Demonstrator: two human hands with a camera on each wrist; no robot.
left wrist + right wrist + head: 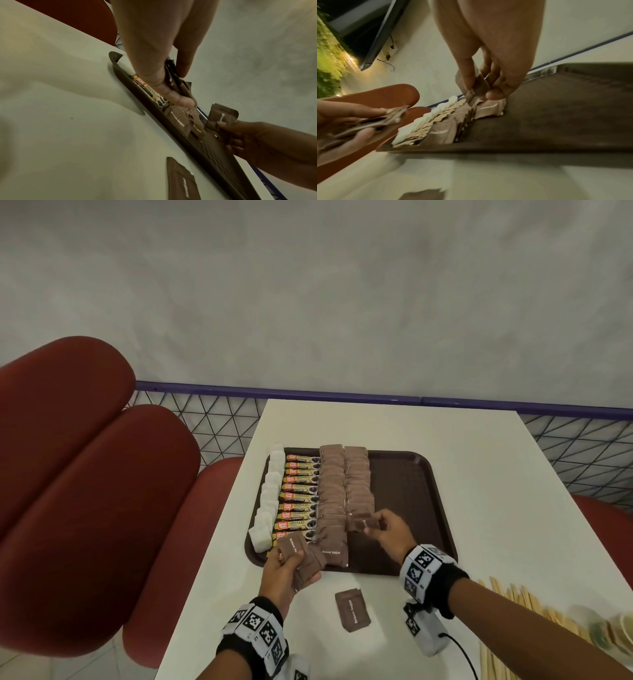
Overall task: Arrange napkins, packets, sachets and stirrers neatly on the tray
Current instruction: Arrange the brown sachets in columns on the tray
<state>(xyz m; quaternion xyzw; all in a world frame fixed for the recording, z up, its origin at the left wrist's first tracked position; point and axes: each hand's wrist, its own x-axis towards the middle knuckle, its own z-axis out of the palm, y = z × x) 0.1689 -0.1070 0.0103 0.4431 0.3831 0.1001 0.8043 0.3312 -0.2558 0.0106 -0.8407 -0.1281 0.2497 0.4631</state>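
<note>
White table (445, 446), grey wall behind, red padded seats (85, 474) left.
Textured brown tray (404, 484): napkins, granule packets, two brown sugar sachet rows (342, 491) fill left half; right half bare. Left hand (284, 573) grips sachet bundle (301, 556) at tray's near-left corner; right hand (387, 532) pinches one sachet (363, 523) over second row. Loose sachet (352, 609) and wooden stirrers (520, 601) on table.

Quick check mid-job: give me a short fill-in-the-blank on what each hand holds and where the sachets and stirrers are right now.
1. The left hand grips a bunch of brown ____ sachets.
2. The right hand pinches one sachet over the second brown row on the ____.
3. One loose sachet lies on the ____, off the tray.
4. The wooden stirrers lie by the ____ forearm, off the tray.

Missing words: sugar; tray; table; right
</note>
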